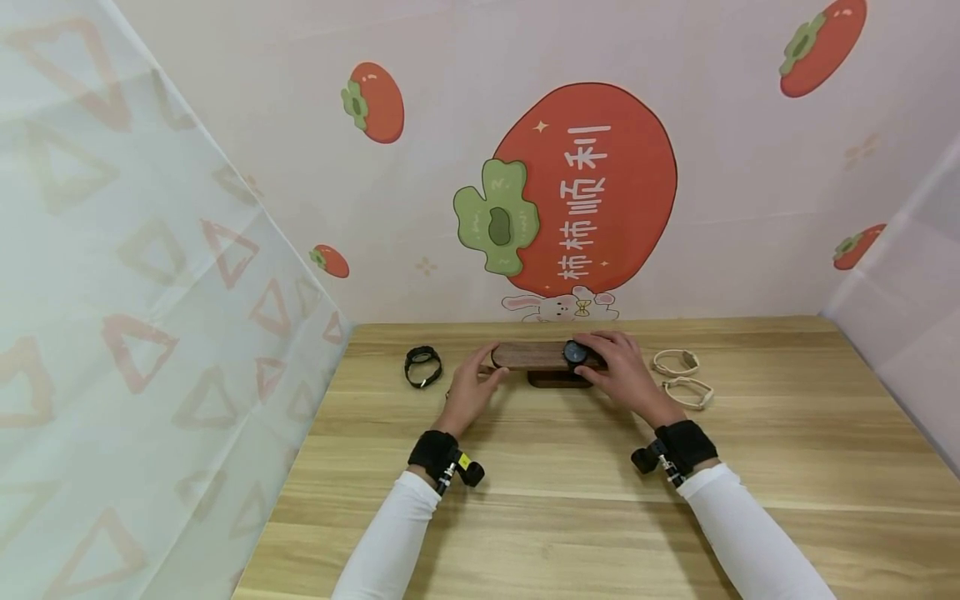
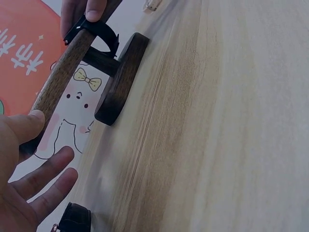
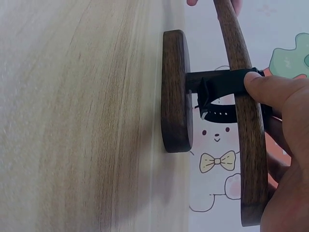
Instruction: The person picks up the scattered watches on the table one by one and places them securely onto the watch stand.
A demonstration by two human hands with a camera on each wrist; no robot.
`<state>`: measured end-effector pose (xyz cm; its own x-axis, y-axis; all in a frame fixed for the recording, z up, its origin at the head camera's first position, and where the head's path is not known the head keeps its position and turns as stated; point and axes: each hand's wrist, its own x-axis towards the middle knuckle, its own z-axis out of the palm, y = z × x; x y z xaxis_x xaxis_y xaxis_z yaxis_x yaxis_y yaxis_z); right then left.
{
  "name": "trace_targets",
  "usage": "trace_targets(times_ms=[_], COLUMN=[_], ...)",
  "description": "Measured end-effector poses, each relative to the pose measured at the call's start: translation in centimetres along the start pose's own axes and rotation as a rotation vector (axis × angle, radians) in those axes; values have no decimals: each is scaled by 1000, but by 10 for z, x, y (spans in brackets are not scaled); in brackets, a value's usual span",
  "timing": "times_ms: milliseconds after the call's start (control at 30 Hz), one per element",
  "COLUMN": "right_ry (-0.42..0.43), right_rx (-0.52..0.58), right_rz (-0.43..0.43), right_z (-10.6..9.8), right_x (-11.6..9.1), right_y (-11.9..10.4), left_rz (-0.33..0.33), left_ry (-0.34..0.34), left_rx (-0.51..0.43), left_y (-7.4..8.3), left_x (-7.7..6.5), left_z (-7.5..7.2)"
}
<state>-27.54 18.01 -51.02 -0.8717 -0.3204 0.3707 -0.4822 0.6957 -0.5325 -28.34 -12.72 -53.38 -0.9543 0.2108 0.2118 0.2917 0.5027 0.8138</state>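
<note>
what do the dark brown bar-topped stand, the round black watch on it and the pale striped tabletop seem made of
Dark brown bar-topped stand: probably satin-finished wood, going by its streaky grain.
Round black watch: matte strap with punched holes, perhaps rubber or leather; the rest unclear.
Pale striped tabletop: wood or wood-print laminate, low sheen, long grain lines.

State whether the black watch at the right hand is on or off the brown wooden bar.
On. The black watch has its strap looped around the brown wooden bar, where the right hand holds it.
</note>
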Motion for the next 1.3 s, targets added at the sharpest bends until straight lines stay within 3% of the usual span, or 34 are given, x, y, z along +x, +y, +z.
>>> trace_targets(times_ms=[567, 933, 1067, 1300], right_ry=[26, 161, 203, 224], right_rx=[-15, -21, -34, -41], right_rz=[-26, -100, -126, -99], right_z=[-5, -15, -20, -28], right_x=[-7, -27, -37, -58], right_y=[-3, -5, -6, -5], left_rz=[-5, 101, 110, 101], left_ry=[-21, 146, 181, 116], left_rx=[25, -22, -31, -64], left_y=[5, 10, 16, 30], left_x=[-6, -22, -28, -39], left_z=[2, 2, 2, 7])
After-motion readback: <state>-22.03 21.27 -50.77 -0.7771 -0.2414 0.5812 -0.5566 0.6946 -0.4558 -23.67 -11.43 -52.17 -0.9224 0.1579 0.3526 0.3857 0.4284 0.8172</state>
